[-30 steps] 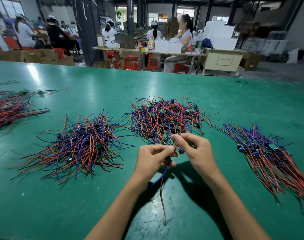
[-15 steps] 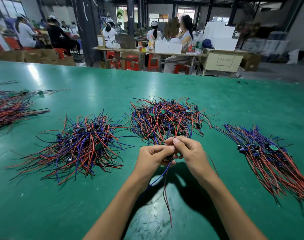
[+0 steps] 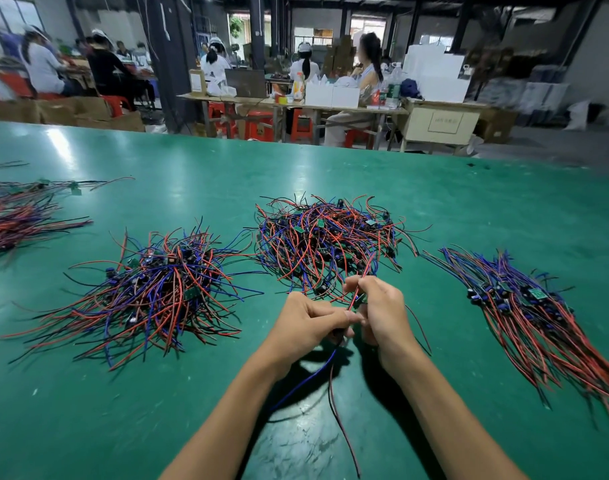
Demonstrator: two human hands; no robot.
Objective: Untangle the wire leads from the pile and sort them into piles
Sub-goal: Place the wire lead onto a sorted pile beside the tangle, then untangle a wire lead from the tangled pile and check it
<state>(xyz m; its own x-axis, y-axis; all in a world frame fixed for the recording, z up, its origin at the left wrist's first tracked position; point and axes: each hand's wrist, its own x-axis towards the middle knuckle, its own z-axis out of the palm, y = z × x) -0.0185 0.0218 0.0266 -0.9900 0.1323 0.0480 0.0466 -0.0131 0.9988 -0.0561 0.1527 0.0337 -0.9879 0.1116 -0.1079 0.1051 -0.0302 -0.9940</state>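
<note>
Just before the tangled pile (image 3: 327, 240), left hand (image 3: 305, 323) and right hand (image 3: 382, 306) pinch one wire lead (image 3: 356, 294), fingers curled; exact grip points seemingly hidden.

1. Evenly lit from overhead, moderately bright; far hall dimmer, with pale daylight at the rear windows (image 3: 305, 32).
2. Broad glare patches on the green table (image 3: 434, 209), strongest at upper left (a white streak near the far edge).
3. Dark, soft-edged shadows cast on the table beneath the left hand (image 3: 305, 323) and right hand (image 3: 382, 315), falling toward the camera.
4. Sharpest at centre: tangled wire pile (image 3: 325, 242) crisp, individual strands resolved.
5. Softened and smeared at the margins: left-edge wires (image 3: 15, 216) and seated workers (image 3: 43, 69) blurred.
6. Wide-angle distortion evident: table edge bowed, columns leaning, forearms stretched at the bottom.
</note>
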